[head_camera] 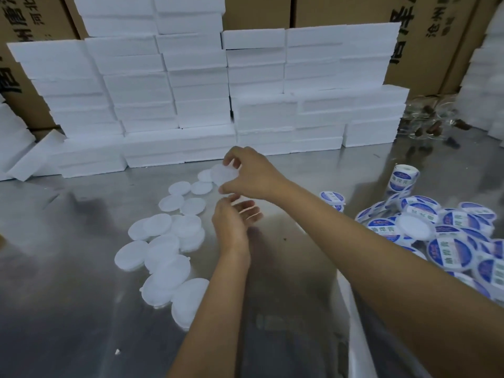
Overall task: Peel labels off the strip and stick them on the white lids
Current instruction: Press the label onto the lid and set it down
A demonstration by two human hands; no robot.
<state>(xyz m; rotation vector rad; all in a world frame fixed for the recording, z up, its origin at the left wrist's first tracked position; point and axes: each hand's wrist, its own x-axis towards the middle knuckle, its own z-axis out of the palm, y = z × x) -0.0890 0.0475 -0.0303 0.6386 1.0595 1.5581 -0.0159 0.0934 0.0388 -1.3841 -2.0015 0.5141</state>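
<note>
My right hand (pixel 253 175) reaches forward over the steel table and pinches a plain white lid (pixel 224 173) between thumb and fingers, just above the far end of the loose lids. Just below it, my left hand (pixel 234 219) has loosely bent fingers with nothing seen in them. Several plain white lids (pixel 163 252) lie scattered and overlapping to the left of both hands. A roll of blue-and-white labels (pixel 403 178) stands at the right. A pale glossy strip (pixel 351 304) runs down the table under my right forearm.
A heap of lids with blue labels (pixel 447 236) fills the right side of the steel table (pixel 68 296). White foam boxes (pixel 174 105) are stacked like a wall along the back, with brown cartons (pixel 436 36) behind them. Clear bags with dark items (pixel 433 118) lie at the back right.
</note>
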